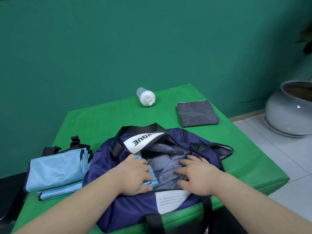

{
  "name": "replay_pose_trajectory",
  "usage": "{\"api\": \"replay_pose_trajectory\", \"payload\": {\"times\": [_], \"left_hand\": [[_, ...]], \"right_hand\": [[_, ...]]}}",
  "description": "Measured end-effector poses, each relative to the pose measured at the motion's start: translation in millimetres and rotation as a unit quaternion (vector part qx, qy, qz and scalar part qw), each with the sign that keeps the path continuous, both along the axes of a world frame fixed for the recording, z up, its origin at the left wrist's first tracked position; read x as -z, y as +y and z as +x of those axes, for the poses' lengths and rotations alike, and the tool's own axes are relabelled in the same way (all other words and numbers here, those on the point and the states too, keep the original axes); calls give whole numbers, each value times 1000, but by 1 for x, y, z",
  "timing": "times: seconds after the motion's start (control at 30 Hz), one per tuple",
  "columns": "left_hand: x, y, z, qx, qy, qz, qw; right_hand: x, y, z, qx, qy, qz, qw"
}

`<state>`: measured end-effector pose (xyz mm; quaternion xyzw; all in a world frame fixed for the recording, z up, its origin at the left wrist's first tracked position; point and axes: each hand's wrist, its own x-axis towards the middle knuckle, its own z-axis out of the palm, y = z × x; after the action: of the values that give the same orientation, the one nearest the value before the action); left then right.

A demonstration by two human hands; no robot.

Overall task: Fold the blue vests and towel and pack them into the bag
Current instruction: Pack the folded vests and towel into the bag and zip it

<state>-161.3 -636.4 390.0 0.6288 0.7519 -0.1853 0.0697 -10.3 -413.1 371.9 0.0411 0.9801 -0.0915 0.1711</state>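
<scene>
Table [104, 122] lies bare between bottle [146, 98] and towel [197, 113]; vest stack [57, 169] seemingly crowds the bag [104, 159]'s left

The light was bright and even, and it seemed to fall from above. Shadows were soft and short, with only a thin dark band beside the towel [198, 114] and under the bag [108, 166]. A small white glare sat on the grey pot [287, 115]. The wide lens curved the table [94, 122] edges, and fine details looked a little smeared.
</scene>
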Motion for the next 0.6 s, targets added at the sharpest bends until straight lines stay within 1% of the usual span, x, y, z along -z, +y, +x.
{"api": "replay_pose_trajectory", "payload": {"times": [0.07,0.17,0.23,0.47,0.6], "left_hand": [[1,0,6,44,24,18,999],[5,8,16,120,51,7,991],[7,16,19,129,43,-6,991],[2,19,21,87,44,-31,995],[-4,11,23,107,43,-29,993]], "right_hand": [[-2,-3,-1,-13,22,9,1000],[-3,-6,-5,-50,97,29,994],[-1,-7,-8,-60,123,32,990],[5,-1,-11,-65,101,41,992],[8,3,-10,-61,75,63,993]]}}
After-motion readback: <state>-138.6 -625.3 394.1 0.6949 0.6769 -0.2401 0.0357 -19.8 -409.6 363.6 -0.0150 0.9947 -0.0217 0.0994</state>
